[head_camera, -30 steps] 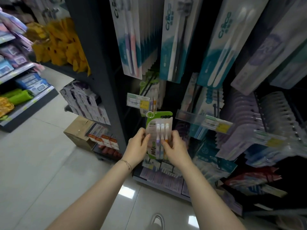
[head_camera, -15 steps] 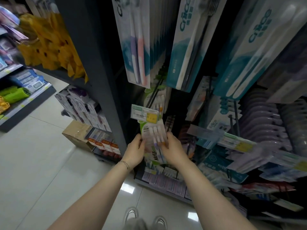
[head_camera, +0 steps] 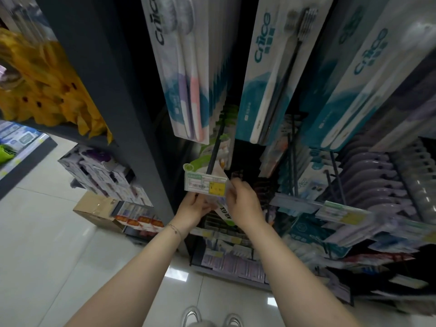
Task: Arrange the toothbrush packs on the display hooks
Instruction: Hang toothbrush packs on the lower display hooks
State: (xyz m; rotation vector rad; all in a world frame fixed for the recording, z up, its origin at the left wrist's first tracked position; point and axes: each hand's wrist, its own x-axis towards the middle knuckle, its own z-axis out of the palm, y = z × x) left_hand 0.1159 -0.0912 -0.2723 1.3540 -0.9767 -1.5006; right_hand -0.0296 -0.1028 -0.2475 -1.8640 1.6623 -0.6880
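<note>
A green-topped toothbrush pack (head_camera: 223, 212) is held between both my hands just under the price tag (head_camera: 205, 184) at the tip of a black display hook (head_camera: 215, 147). My left hand (head_camera: 192, 206) grips the pack's left edge. My right hand (head_camera: 244, 201) grips its right side, fingers curled up by the tag. The pack's upper part is hidden behind the tag; its green hanger tab (head_camera: 192, 165) shows above the tag. More green packs (head_camera: 226, 128) hang further back on the same hook.
Tall Cnice toothbrush packs (head_camera: 186, 79) hang overhead and to the right (head_camera: 271, 74). Purple packs (head_camera: 375, 178) crowd hooks at right. A dark shelf post (head_camera: 113, 90) stands left, with a cardboard box (head_camera: 96, 211) on the tiled floor. Small boxes (head_camera: 226, 253) line the bottom shelf.
Both hands have raised the pack from chest height up and inward to the hook's tip, so its top now sits behind the price tag. The view has moved closer to the shelf.
</note>
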